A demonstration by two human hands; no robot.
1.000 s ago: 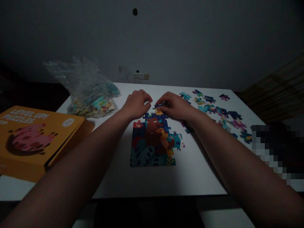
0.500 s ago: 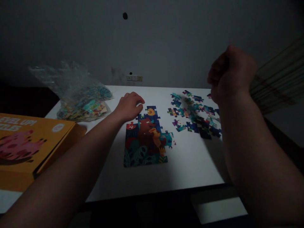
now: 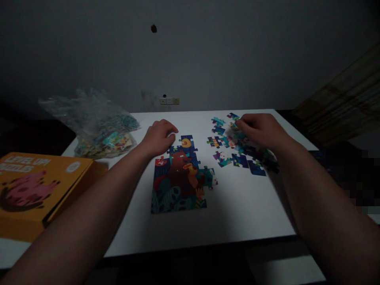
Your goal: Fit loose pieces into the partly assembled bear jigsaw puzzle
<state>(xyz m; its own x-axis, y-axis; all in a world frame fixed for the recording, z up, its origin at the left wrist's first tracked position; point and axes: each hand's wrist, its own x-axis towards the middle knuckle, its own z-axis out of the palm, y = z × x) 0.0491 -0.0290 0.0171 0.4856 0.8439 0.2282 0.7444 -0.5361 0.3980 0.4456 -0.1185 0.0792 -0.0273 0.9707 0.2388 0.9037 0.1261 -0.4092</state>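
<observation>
A partly joined jigsaw puzzle [image 3: 178,178] lies on the white table, showing a brown bear and a smaller orange animal among dark leaves. Its right edge is uneven, with a teal section [image 3: 208,177] jutting out. My left hand [image 3: 158,136] rests at the puzzle's upper left, thumb apart from the loosely bent fingers, holding nothing. Over the loose puzzle pieces [image 3: 239,160] on the right is my right hand [image 3: 259,128], its thumb and fingers drawn together at the far pieces. Whatever lies between those fingertips is hidden, and the hand covers some pieces.
At left stands a yellow puzzle box [image 3: 32,190] with a pink animal on its lid. Behind it, a clear plastic bag [image 3: 97,122] holds more pieces. The table [image 3: 237,213] reaches back to a grey wall with a socket strip [image 3: 169,101].
My right hand has come down from above the table's right side and moved left to the loose pieces. My left hand stays beside the puzzle. The view has shifted slightly.
</observation>
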